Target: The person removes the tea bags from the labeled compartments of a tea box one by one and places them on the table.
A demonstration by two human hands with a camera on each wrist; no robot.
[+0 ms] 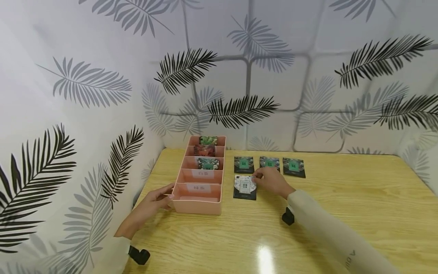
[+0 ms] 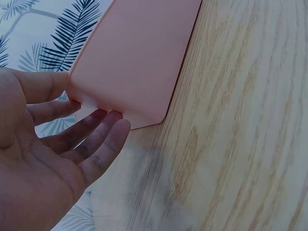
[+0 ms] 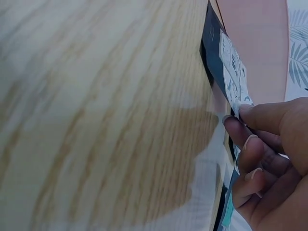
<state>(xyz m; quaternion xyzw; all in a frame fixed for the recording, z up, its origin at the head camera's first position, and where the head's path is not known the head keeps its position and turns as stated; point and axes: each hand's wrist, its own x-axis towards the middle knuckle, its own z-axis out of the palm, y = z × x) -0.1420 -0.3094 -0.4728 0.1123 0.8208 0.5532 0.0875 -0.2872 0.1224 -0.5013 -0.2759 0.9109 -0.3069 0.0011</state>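
Observation:
My right hand (image 1: 272,182) pinches the right edge of a black-and-white tea packet (image 1: 244,189). In the right wrist view, thumb and forefinger grip this packet (image 3: 232,67) with its edge tilted up off the wood. My left hand (image 1: 152,205) holds the near left corner of a pink divided box (image 1: 198,207). In the left wrist view its fingertips touch the box's smooth wall (image 2: 130,57). Inside the box stand a green packet (image 1: 208,141), a red packet (image 1: 205,150) and a dark floral packet (image 1: 208,164); the two nearest compartments show white labels.
Behind the pinched packet lie three dark packets with green labels: a left one (image 1: 243,164), a middle one (image 1: 269,162) partly behind my right hand, and a right one (image 1: 294,167). Leaf-patterned cloth (image 1: 273,83) rises behind the wooden table (image 1: 219,243) and along its left side.

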